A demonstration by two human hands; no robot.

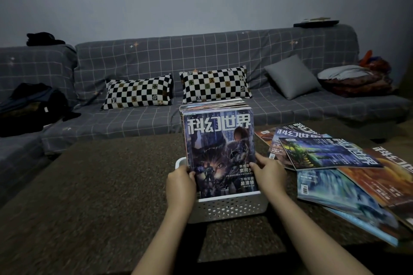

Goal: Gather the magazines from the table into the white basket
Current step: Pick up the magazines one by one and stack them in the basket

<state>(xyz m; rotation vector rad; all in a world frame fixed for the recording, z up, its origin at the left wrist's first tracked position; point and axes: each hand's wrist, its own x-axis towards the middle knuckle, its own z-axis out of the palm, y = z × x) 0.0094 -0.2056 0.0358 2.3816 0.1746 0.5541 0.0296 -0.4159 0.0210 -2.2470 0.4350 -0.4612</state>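
1. Gripping the front magazine point(220, 154) by its lower side edges, the left hand point(180, 185) and right hand point(269, 174) each pinched the cover, thumbs on its face; it stood upright in the white basket point(232, 206) at the near end of a row of upright magazines point(214, 105).
2. The magazine looked thin, glossy and floppy, so I judged it light but slippery and prone to sag; holding both edges low down seemed the right way to keep it flat.
3. The loose magazines point(330, 156) lay fanned and overlapping on the table point(100, 185), well to the right of the basket; sliding a hand under a spine would probably lift one cleanly.
4. The front cover hid the basket's inside and how much room was left.
5. The lowest loose magazines were cut off at the right edge, so I could not count them, and the dim light blurred detail.
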